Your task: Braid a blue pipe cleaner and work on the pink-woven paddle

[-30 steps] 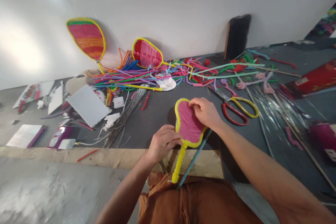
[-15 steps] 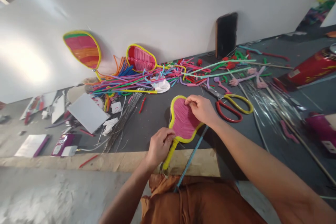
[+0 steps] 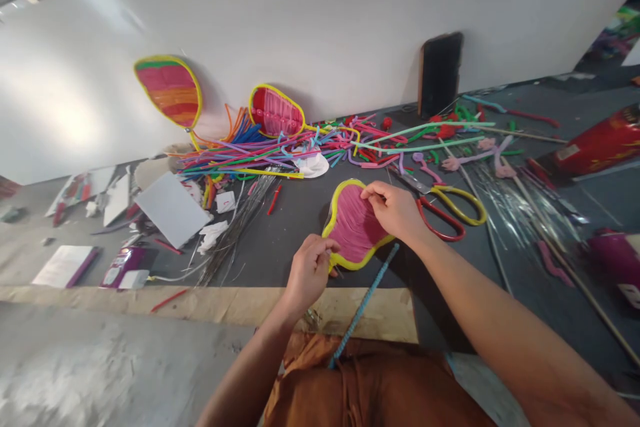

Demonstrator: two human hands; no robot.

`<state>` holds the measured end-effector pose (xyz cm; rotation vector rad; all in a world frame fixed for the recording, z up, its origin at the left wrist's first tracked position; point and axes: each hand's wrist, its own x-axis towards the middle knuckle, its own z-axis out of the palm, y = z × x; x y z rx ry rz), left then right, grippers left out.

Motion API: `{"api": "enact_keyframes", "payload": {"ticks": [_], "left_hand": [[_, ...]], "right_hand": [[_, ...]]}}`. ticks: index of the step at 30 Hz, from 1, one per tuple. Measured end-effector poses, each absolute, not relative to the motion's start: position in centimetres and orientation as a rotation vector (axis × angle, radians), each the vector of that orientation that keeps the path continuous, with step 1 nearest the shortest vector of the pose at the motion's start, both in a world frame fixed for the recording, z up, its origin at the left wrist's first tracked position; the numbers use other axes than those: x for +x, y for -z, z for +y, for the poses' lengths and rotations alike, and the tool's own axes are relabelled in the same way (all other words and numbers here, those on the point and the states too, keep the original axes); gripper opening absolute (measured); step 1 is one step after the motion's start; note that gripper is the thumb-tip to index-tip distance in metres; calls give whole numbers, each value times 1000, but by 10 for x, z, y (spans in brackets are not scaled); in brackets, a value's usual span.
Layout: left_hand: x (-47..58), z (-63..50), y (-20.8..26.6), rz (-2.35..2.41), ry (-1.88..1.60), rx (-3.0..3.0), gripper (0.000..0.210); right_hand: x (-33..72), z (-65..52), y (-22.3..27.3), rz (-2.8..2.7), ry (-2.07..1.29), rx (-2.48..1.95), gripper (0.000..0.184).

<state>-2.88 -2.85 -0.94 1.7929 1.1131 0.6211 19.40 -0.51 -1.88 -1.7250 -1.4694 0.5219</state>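
well, closest in, a blue stick [image 3: 367, 300] slants up from the lap, its top near the fan's lower right edge, so it is probably best given room. the left hand [image 3: 309, 271] has its fingers pinched narrow on the lower left of the yellow rim [image 3: 356, 266]; a firm, light grip there should steady the fan without bending its outline. the pink fan [image 3: 350, 223] sits between both hands over the dark worktop [image 3: 285, 233]. at its upper right, the right hand [image 3: 395, 210] has its fingers drawn close together against the pink face; whether they pinch a strand or only press, i cannot tell. small, even strokes along the strands would likely smooth them better than hard tugs. just past that wrist lie the scissors [image 3: 457, 205], and farther back, a heap of fuzzy stems [image 3: 240, 150] and two finished-looking fans [image 3: 173, 90] [image 3: 277, 110] by the wall.
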Motion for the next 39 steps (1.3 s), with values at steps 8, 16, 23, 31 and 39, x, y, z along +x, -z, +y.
{"api": "enact_keyframes", "payload": {"ticks": [8, 16, 23, 31, 39], "left_hand": [[-33, -29, 14, 1166, -622, 1557, 17], [-27, -35, 17, 1194, -657, 1504, 14], [-39, -31, 7, 1235, -581, 1661, 44], [-42, 10, -10, 1241, -410, 1858, 34], [-32, 38, -10, 1172, -360, 1373, 18]], "right_hand": [[197, 0, 21, -1220, -777, -1573, 34], [196, 0, 20, -1256, -810, -1557, 16], [196, -4, 18, -1312, -849, -1520, 18], [187, -7, 22, -1434, -767, -1536, 21], [190, -5, 20, -1459, -745, -1571, 27]]}}
